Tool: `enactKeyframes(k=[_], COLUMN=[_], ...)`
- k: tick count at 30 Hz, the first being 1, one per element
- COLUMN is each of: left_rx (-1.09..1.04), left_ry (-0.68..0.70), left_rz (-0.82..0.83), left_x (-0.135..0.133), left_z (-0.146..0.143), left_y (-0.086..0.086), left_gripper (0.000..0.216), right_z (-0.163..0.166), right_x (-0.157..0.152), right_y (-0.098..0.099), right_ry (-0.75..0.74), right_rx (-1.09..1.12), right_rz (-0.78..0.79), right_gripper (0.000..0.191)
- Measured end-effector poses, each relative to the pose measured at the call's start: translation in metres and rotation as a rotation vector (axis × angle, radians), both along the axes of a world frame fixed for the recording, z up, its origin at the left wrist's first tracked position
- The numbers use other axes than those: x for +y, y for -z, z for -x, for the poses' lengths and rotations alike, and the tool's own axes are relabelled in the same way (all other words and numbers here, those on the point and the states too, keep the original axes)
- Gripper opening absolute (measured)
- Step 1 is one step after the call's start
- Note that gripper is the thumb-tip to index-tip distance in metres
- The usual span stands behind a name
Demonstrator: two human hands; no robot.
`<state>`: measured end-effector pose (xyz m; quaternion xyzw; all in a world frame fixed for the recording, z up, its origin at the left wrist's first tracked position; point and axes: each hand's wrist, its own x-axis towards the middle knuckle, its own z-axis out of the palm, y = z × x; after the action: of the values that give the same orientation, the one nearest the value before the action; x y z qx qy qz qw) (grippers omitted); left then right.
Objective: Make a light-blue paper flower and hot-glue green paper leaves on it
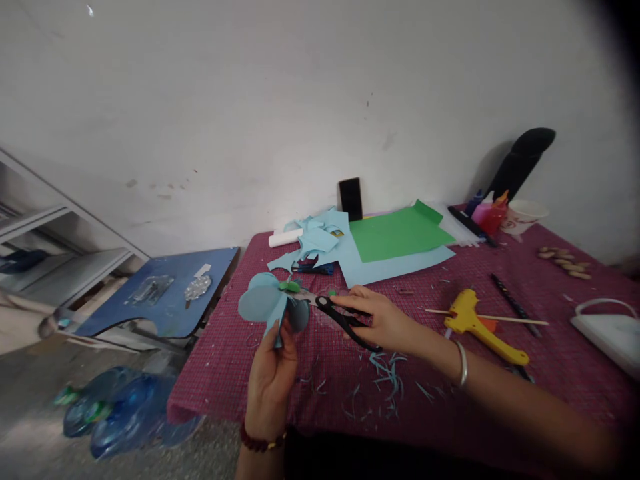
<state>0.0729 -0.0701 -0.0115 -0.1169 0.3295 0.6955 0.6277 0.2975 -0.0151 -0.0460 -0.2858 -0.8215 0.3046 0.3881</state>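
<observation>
My left hand (271,375) is closed on the base of a light blue paper flower (270,303) with a small green bit at its middle, held upright above the table's left edge. My right hand (381,320) grips black-handled scissors (340,317), whose blades point left and reach the flower's centre. Thin blue paper strips (387,373) lie on the red checked tablecloth (550,373) just below my right wrist.
A yellow glue gun (475,323) and a thin wooden stick (500,317) lie to the right. Green paper (395,233) on blue sheets, blue scraps (313,240), a black phone (351,198), bottles (493,213) and a cup (525,215) sit at the back. Water jugs (115,407) lie on the floor at left.
</observation>
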Motion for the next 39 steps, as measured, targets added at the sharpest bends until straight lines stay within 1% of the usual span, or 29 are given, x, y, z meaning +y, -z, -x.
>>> enactKeyframes(k=[2,6,8,10,13,16,21,25,28,31,33,34,35,37,39], left_rx=[-0.014,-0.133,-0.154,-0.138,-0.108,-0.088,-0.014,0.042,0.03,0.005,-0.008,-0.014,-0.025,-0.057,-0.084], left_ry=[0.002,0.087,0.1,0.076,0.037,0.026,-0.015,0.013,0.009,-0.012,-0.003,0.009,0.026,0.069,0.121], left_rz=[0.012,0.016,0.024,0.041,0.05,0.058,0.029,-0.025,-0.034,-0.011,-0.013,-0.026,-0.043,-0.088,-0.139], left_x=[-0.001,-0.003,-0.004,-0.005,-0.006,-0.005,-0.002,0.0,0.001,0.0,-0.001,-0.001,-0.002,-0.003,-0.005], left_z=[-0.002,-0.005,-0.007,-0.01,-0.013,-0.016,-0.014,-0.009,-0.006,-0.001,0.006,0.01,0.015,0.024,0.031], left_y=[-0.002,-0.001,-0.003,-0.006,-0.01,-0.012,-0.006,0.002,0.004,0.004,0.007,0.01,0.013,0.02,0.028], left_gripper=[0.042,0.047,0.047,0.046,0.042,0.039,0.037,0.04,0.041,0.041,0.042,0.042,0.043,0.044,0.045], right_z=[-0.001,-0.004,-0.006,-0.009,-0.01,-0.011,-0.013,-0.009,-0.005,-0.006,-0.015,-0.021,-0.029,-0.048,-0.066], right_x=[0.0,0.001,0.002,0.002,0.001,0.0,-0.002,-0.006,-0.009,-0.009,-0.008,-0.007,-0.006,-0.005,-0.004], right_y=[0.0,-0.002,-0.004,-0.005,-0.005,-0.004,-0.003,-0.002,0.001,0.008,0.015,0.021,0.027,0.041,0.055], right_ry=[-0.01,-0.042,-0.058,-0.057,-0.027,-0.013,0.013,-0.003,0.02,0.113,0.181,0.21,0.242,0.32,0.408], right_rx=[0.014,0.047,0.054,0.049,0.018,0.003,-0.037,0.004,0.091,0.224,0.24,0.197,0.125,-0.102,-0.35], right_rz=[0.028,0.076,0.1,0.094,0.041,0.0,-0.04,-0.021,0.049,0.231,0.31,0.304,0.266,0.142,0.061], right_gripper=[0.053,0.053,0.054,0.054,0.054,0.053,0.052,0.049,0.046,0.045,0.046,0.046,0.045,0.045,0.052])
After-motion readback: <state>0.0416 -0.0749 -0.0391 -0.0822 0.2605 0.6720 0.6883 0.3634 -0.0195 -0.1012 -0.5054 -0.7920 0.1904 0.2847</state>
